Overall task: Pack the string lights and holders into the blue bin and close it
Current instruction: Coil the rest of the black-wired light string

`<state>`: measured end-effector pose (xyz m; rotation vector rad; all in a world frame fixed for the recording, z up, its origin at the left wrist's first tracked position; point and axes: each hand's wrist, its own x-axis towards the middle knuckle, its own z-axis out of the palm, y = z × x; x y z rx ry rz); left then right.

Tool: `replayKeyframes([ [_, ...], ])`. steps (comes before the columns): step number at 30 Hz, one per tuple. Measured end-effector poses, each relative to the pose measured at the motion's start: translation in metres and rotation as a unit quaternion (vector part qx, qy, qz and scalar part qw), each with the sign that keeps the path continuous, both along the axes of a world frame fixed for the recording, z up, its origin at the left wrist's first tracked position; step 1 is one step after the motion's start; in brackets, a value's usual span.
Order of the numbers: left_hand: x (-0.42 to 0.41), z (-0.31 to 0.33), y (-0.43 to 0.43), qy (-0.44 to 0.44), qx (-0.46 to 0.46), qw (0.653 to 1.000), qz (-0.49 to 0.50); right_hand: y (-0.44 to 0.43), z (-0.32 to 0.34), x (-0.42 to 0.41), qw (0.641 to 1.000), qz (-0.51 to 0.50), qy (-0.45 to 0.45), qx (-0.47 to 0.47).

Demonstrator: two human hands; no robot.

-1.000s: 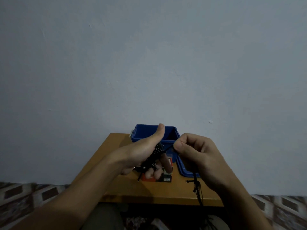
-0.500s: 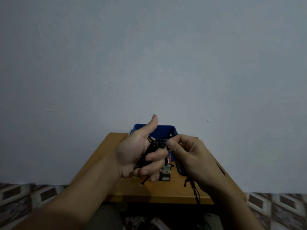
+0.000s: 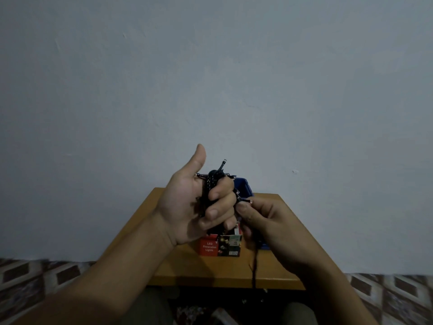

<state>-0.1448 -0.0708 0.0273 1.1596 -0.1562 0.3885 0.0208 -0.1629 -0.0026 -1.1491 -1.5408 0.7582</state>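
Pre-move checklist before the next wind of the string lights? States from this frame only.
1. Coil held: ok, left hand grips the string lights.
2. Strand controlled: ok, right hand pinches it beside the coil.
3. Slack wound in: not ok, loose tail hangs past the table edge.
4. Blue bin open and free: cannot tell, hands hide most of it.
5. Lights box out of the way: ok, sits on the table below the left hand.

Red box [image 3: 209, 247] — reads "LED Decorative Lights"
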Motion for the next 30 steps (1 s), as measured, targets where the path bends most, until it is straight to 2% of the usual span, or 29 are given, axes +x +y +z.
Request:
replayKeyframes([
  [3,0.001,0.002,-0.002,-0.002,-0.006,1.000,0.027,0.001,-0.002,0.000,0.999,0.006,0.005,-0.045],
  [11,0.001,0.015,-0.010,-0.030,-0.055,0.988,0.140,0.000,-0.009,-0.003,0.994,0.009,-0.069,-0.084],
  [15,0.003,0.016,-0.013,-0.039,-0.073,0.978,0.189,0.003,-0.012,-0.007,0.995,-0.023,-0.053,-0.082],
  [19,0.003,0.016,-0.016,-0.051,-0.099,0.973,0.200,0.003,-0.014,-0.006,0.996,-0.081,-0.019,-0.020],
  [25,0.004,0.019,-0.021,-0.091,-0.124,0.976,0.153,0.004,-0.016,-0.004,0.998,-0.069,-0.003,-0.004],
  [30,0.011,0.016,-0.020,-0.065,-0.078,0.964,0.245,0.002,-0.017,-0.004,0.997,-0.058,-0.030,-0.038],
])
